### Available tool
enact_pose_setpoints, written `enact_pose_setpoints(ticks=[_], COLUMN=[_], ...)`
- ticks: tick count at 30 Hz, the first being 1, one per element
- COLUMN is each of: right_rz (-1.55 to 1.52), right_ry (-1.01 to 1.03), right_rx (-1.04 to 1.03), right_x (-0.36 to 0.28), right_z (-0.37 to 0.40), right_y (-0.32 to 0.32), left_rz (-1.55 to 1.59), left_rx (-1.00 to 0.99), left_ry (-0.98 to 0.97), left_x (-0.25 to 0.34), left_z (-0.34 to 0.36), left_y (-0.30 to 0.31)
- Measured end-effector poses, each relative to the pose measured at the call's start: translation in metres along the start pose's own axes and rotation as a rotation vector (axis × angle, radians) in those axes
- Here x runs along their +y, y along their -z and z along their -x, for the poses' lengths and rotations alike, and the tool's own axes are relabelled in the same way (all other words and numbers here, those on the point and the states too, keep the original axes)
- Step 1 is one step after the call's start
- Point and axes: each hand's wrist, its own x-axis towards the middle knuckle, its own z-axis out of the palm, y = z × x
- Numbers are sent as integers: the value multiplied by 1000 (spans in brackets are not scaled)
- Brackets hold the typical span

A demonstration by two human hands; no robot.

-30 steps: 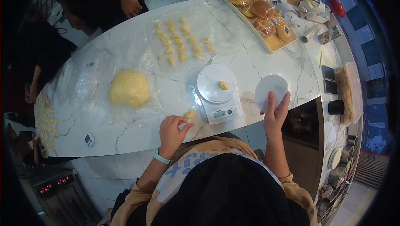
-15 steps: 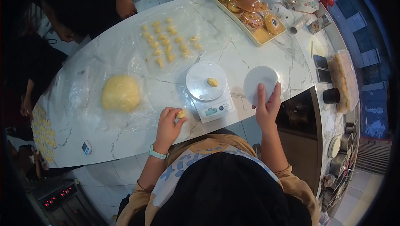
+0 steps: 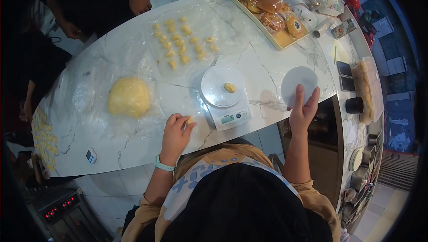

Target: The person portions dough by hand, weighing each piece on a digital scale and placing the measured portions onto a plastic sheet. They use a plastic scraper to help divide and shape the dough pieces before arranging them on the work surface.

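My left hand point(image 3: 176, 135) is closed round a small dough piece point(image 3: 189, 121), just left of the white kitchen scale point(image 3: 229, 118). On the scale's round pan point(image 3: 217, 92) lies one dough piece point(image 3: 230, 88). A white round disc point(image 3: 298, 84) is held in my right hand point(image 3: 304, 110), over the counter to the right of the scale. Several small dough pieces point(image 3: 179, 42) rest on a plastic sheet point(image 3: 227, 28) behind the scale. A large yellow dough mound point(image 3: 129, 98) sits to the left.
A tray point(image 3: 285, 45) of wrapped breads stands at the back right. Phones point(image 3: 343, 68), a dark cup point(image 3: 354, 105) and a bread box point(image 3: 369, 90) are at right. A timer point(image 3: 91, 156) lies front left. Other people's hands point(image 3: 140, 3) are beyond the counter.
My right hand has moved to the right with the disc. My left hand has shifted slightly left and down, and less of its dough piece shows.
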Motion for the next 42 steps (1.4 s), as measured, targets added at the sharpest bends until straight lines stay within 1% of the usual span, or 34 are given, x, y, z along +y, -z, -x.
enact_pose_setpoints(ticks=[2, 3, 4, 5, 6, 7, 8, 9, 10, 11, 13, 14, 16, 17, 19, 20, 21, 22, 23, 25, 26, 27, 29, 30, 32, 33, 35, 36, 38, 39, 41, 42], right_rz=[-28, -32, -92, -152, -231, -225, -98, -162, -241, -250, -483, -509, -465, -414, -438, -455, -473, -525, -531, -789, -794, -823, -856, -847, -840, -845, -789, -793, -726, -726, -709, -705], right_ry=[17, 21, -25, -70, -50, -150, -288, -408, -527, -507, -687, -709, -716, -730, -692, -747, -807, -750, -748, -651, -661, -646, -632, -643, -658, -660, -670, -680, -663, -668, -631, -634], right_rx=[60, 58, 60, 61, 78, -76, -202, -302, -360, -368, -400, -435, -420, -394, -412, -376, -337, -380, -387, -521, -525, -558, -586, -567, -570, -568, -605, -604, -601, -604, -576, -581], right_x=[-5, -5, -4, -2, 12, 27, 36, 41, 63, 73, 87, 94, 106, 100, 93, 94, 97, 91, 79, 58, 48, 38, 31, 29, 34, 38, 43, 46, 45, 48, 60, 66], right_z=[-10, -14, -18, -22, -28, -32, -39, -45, -55, -65, -86, -98, -114, -119, -131, -138, -145, -152, -160, -169, -172, -174, -176, -174, -175, -176, -175, -173, -169, -167, -161, -157], right_y=[0, -2, -5, -10, -24, -27, -35, -45, -54, -64, -83, -95, -123, -136, -154, -162, -168, -171, -172, -172, -172, -172, -173, -173, -168, -165, -160, -159, -158, -158, -155, -152], left_rz=[26, 36, 45, 43, 13, -17, -19, -63, -108, -112, -38, -45, 116, 107, 114, 106, 101, 97, 90, 261, 268, 262, 183, 180, 29, 25, -142, -147, -144, -145, -94, -24], left_rx=[2, -53, -108, -99, -212, -324, -313, -326, -332, -310, 14, 31, -112, -97, -350, -335, -426, -518, -514, -298, -198, -202, -49, -50, 43, 40, -20, -28, -149, -150, -319, -232], left_ry=[4, 11, 17, 14, 129, 241, 234, 212, 188, 182, -176, -179, -313, -320, -428, -434, -417, -397, -394, -364, -385, -378, -271, -274, -144, -145, -112, -105, -3, 3, -19, -106], left_x=[2, -2, -4, -3, -2, -1, 5, 14, 21, 25, 34, 43, 63, 65, 59, 58, 55, 56, 59, 66, 72, 66, 41, 30, 7, -3, -15, -20, -17, -15, -1, 5], left_z=[-1, -1, -2, -5, -8, -12, -17, -24, -32, -41, -58, -71, -95, -101, -115, -120, -123, -129, -138, -154, -168, -185, -220, -235, -260, -267, -272, -270, -265, -261, -250, -237], left_y=[6, 9, 11, 12, 14, 15, 20, 25, 27, 25, 18, 12, -6, -19, -45, -50, -55, -58, -58, -60, -60, -63, -80, -81, -73, -70, -64, -64, -59, -55, -43, -39])
